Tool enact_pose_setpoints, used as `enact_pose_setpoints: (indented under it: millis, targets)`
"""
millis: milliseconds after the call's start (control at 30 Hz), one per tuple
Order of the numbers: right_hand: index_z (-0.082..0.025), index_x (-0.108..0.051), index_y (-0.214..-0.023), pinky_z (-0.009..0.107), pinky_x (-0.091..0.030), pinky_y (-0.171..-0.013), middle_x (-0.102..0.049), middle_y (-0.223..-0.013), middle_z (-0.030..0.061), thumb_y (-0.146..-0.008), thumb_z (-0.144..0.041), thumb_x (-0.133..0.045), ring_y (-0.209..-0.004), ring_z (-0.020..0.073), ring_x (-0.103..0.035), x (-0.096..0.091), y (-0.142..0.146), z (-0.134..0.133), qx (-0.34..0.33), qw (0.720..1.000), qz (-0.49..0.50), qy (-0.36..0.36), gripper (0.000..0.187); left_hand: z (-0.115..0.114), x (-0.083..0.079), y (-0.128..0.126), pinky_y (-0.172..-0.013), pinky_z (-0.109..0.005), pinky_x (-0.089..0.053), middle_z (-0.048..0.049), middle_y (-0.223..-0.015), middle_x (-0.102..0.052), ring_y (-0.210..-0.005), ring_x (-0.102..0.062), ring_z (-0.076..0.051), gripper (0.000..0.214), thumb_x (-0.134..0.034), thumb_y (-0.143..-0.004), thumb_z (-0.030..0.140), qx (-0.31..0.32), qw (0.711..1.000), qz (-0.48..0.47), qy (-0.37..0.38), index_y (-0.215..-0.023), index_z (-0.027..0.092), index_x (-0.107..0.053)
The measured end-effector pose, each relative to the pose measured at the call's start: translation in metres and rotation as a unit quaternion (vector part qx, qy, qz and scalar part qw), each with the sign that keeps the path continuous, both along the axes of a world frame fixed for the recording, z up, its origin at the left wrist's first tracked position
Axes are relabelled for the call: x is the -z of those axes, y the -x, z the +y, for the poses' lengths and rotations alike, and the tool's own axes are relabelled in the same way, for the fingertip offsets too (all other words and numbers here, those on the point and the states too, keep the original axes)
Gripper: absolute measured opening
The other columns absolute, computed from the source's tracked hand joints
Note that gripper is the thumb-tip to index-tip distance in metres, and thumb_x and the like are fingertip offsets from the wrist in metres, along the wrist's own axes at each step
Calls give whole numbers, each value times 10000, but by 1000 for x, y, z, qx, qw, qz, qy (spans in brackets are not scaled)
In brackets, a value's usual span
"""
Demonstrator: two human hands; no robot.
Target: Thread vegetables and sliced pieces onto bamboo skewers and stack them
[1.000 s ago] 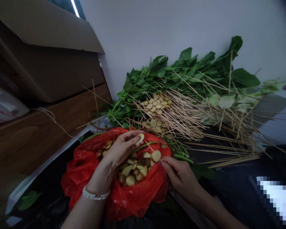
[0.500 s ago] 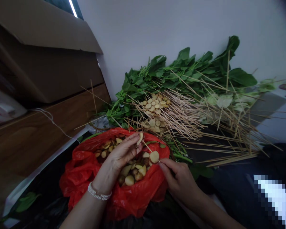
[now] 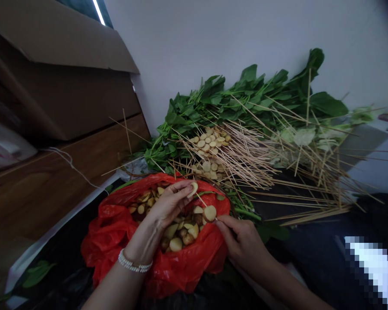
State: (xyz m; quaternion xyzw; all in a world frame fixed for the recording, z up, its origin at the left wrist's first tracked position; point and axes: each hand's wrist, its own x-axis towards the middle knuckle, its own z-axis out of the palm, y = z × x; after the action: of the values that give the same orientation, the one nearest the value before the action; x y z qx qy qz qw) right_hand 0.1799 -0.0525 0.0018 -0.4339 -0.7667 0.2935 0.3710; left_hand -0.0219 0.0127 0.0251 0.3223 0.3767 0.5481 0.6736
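My left hand [image 3: 171, 200], with a beaded bracelet on its wrist, pinches a potato slice [image 3: 193, 190] above the bag. In my right hand [image 3: 239, 237] is a thin wooden skewer [image 3: 200, 198], gripped between thumb and forefinger. One round potato slice [image 3: 210, 213] is threaded on it close to my right fingertips. The skewer points up and left to the slice in my left hand; whether its tip has pierced that slice I cannot tell. Beneath both hands lies an open red plastic bag [image 3: 113, 228] holding cut potatoes [image 3: 176, 244].
Behind the bag lie skewered potato slices [image 3: 210, 140] with their sticks fanned right. Leafy greens [image 3: 213, 92] rest along the wall. Loose skewers [image 3: 323, 202] and pale leaves [image 3: 305, 135] spread at right. A cardboard box [image 3: 84, 82] stands at left, near a white cord [image 3: 71, 161].
The slice in my left hand has turned and shifted slightly right and down, showing more of its face. My right hand and the threaded slice have barely moved.
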Motion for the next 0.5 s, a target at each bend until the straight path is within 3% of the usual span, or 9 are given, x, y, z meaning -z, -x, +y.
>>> enact_pose_setpoints:
  millis: [167,367,500]
  targets:
    - [-196,-601,-720,233,-392,-589,-645,-650,17,-956,-271,-391,-574,137,-578,2,-1,2,6,1000,4,0,324,-1,1,-5,-713,-209,-536,-33,-825,-736,-764,-663,-117,269,-861,-600,186,-18,999,38,-25,-839,140,-748]
    - [-195,-614,-743,229,-407,-600,-646,-659,16,-961,-276,-390,-575,134,-580,1,-2,5,2,1000,4,-16,322,-4,-2,-9,-593,-158,-465,0,-725,-676,-612,-558,-55,298,-844,-633,272,23,999,41,-19,-884,143,-751]
    - [-193,-626,-750,219,-413,-580,-630,-627,8,-960,-267,-393,-558,130,-579,3,-2,5,9,999,-11,-33,322,-4,1,-13,-571,-163,-445,-7,-700,-658,-598,-532,-61,262,-834,-642,311,7,998,47,-28,-815,133,-752]
